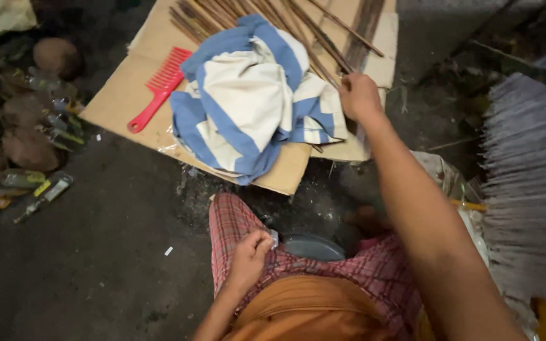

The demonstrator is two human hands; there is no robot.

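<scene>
The right hand point(359, 96) reaches to one o'clock, fingers closing on thin brown sticks point(323, 38) spread across flat cardboard point(121, 95) beside a blue-and-white cloth point(254, 95). At six o'clock, the left hand point(251, 252) pinches a small pale object point(273, 238) over the lap, steadied on the knee.

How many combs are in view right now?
1. A red comb lies on the cardboard sheet, left of the blue-and-white cloth. More could be hidden under the cloth.
</scene>
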